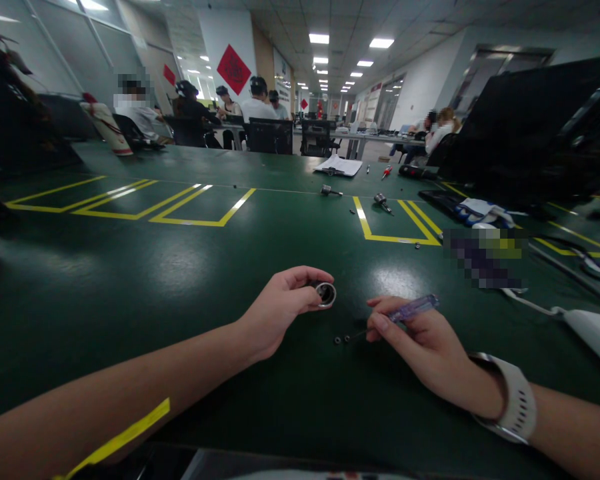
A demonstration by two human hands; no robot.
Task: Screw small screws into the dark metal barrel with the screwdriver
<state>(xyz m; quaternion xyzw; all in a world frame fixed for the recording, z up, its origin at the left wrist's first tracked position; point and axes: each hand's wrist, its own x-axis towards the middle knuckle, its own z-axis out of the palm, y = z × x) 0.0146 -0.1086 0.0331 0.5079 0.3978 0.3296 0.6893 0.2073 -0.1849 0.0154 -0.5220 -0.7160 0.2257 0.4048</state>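
Note:
My left hand (pixel 293 297) pinches a round, hollow metal part (pixel 326 294) between thumb and fingers, its open end turned toward the right. In my right hand (pixel 413 333) is a small screwdriver (pixel 413 308) with a clear purple handle, held much like a pen. Its thin shaft slants down to the left toward the table. Close to the tip, two tiny dark ring-like pieces (pixel 337 341) lie on the green tabletop; whether the tip touches one I cannot tell.
Further back lie two metal parts with shafts (pixel 331 191), a clipboard with papers (pixel 339 165) and a red screwdriver (pixel 387 172). Yellow tape (pixel 187 223) marks the green table (pixel 145 280). A dark monitor (pixel 535 127) and a cable are at the right. Several people sit beyond.

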